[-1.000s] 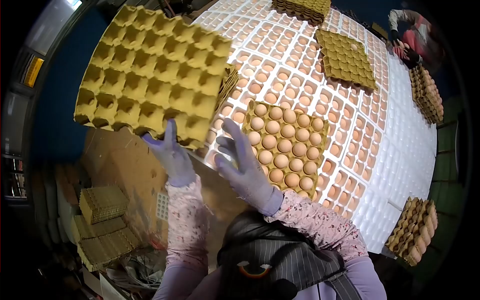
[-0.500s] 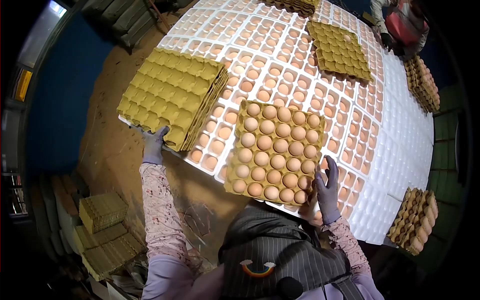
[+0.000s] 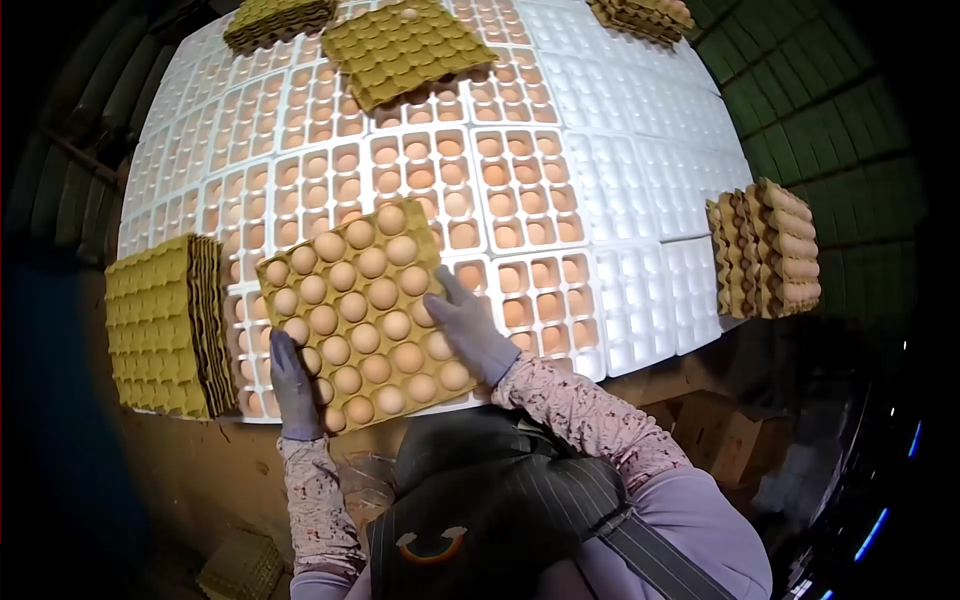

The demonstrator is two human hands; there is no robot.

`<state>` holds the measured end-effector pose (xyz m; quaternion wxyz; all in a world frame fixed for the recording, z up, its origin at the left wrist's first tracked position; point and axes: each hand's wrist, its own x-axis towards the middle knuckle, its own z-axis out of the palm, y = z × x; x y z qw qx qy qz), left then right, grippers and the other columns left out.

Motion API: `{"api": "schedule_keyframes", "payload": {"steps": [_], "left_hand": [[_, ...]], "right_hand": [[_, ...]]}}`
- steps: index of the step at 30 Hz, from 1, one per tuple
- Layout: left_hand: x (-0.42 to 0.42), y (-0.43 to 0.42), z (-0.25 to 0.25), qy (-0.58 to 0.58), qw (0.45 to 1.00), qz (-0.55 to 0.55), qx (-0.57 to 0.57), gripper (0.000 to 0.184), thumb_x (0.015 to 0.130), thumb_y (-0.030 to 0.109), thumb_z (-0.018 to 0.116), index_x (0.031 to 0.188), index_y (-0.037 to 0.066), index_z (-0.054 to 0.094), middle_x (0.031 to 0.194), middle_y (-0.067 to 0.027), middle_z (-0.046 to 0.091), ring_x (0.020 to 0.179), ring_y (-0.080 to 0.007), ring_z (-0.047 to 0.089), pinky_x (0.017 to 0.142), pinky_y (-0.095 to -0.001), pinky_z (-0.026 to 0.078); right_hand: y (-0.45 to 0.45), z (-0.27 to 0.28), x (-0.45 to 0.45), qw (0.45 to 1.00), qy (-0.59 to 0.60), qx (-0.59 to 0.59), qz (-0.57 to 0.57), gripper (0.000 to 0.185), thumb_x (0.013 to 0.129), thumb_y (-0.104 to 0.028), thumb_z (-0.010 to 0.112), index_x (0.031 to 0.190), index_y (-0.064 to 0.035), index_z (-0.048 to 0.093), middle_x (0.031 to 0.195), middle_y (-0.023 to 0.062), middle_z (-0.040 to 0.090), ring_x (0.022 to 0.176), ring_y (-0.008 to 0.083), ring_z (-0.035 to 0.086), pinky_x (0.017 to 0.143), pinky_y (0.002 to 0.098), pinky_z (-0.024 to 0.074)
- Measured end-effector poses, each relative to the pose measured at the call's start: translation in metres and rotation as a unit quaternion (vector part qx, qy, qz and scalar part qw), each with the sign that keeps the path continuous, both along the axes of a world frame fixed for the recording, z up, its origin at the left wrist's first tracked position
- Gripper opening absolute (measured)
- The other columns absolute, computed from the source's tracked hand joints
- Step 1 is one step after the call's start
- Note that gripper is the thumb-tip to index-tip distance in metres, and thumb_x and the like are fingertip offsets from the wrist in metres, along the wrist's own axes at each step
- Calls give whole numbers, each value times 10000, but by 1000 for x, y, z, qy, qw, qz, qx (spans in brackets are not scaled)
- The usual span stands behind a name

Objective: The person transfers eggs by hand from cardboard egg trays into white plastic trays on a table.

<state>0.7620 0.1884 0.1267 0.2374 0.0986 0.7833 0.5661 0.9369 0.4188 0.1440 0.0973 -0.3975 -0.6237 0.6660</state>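
Observation:
A yellow-brown pulp egg tray, filled with rows of light-brown eggs, is between my hands at the table's near edge, turned at an angle. My left hand, in a grey glove, grips its left edge with the fingers pointing up along the side. Gloved in the same grey, my right hand holds the right edge, its thumb over the rim near the eggs. Beneath and around the tray, white plastic egg trays hold more eggs in their pockets. Both hands' undersides are hidden.
A stack of empty pulp trays stands on the left. Further back lie a slanted pulp tray with one egg and another stack. White covered packs fill the table's right side, beside stacked pulp trays. A cardboard box is below.
My left hand has left the stack of empty trays and taken the filled tray's left edge. My right hand now grips its right edge. The tray has turned, and my view has swung right.

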Motion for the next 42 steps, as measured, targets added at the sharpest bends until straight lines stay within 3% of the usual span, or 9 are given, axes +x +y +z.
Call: {"api": "schedule_keyframes", "payload": {"steps": [6,13,19,21,25,29,37,39,42], "left_hand": [[43,53,48,48,998,-32,-17,560,1098,319,436,1529,-27,348,1499,-110,467,1365,-210,438,1145,-334,340],[76,140,39,-38,998,-48,-4,547,1078,358,464,1491,0,445,1403,-98,563,1257,-182,517,1071,-326,404],[71,163,32,8,993,-83,-78,528,1062,356,477,1455,4,485,1379,-107,585,1232,-185,536,1052,-327,420],[61,153,26,76,982,-114,-132,499,1052,313,505,1426,-17,518,1349,-134,618,1230,-214,574,1060,-345,436],[46,167,48,146,984,-77,-59,358,1011,136,584,1344,8,609,1279,-109,668,1165,-159,624,989,-306,494],[2,200,55,266,923,-243,-137,334,990,122,611,1314,50,648,1289,-100,674,1209,-197,619,1022,-328,483],[-53,244,36,432,749,-483,-142,393,908,177,699,1298,145,662,1347,-100,633,1318,-353,527,1118,-452,409],[-49,241,36,430,762,-465,-134,379,899,173,707,1273,130,667,1300,-117,648,1270,-340,558,1055,-449,464],[-45,237,44,284,866,-403,-81,256,982,187,636,1219,92,644,1143,-115,677,1139,-267,646,974,-376,519]], "right_hand": [[18,34,71,998,11,-25,-61,589,1010,-288,574,1493,-9,385,1457,249,455,1348,367,440,1107,416,375],[79,27,158,995,26,-85,-54,676,993,-242,570,1580,-41,301,1075,20,499,1010,111,469,928,256,410],[129,-1,174,981,60,-134,126,643,1019,-260,564,1589,-104,311,1392,63,546,1150,98,519,1009,270,423],[157,32,173,971,-105,48,211,407,988,-276,591,1350,-89,584,1327,174,591,1088,333,651,965,408,506],[199,26,134,867,67,484,95,293,921,-220,686,1206,-157,655,1217,81,628,1126,293,619,926,437,522],[223,-15,84,830,31,527,178,313,924,-270,659,1206,-136,672,1240,74,646,1246,276,549,1068,453,427],[228,42,62,950,208,-210,-96,334,980,-308,641,1133,-16,688,1028,59,683,904,127,666,818,257,544],[238,16,43,994,-18,1,104,352,979,-339,623,1173,-48,653,1024,75,675,897,164,667,787,306,540],[201,22,23,831,-149,474,251,429,858,-428,728,1149,-114,702,1072,125,669,944,262,656,798,393,523]]}}
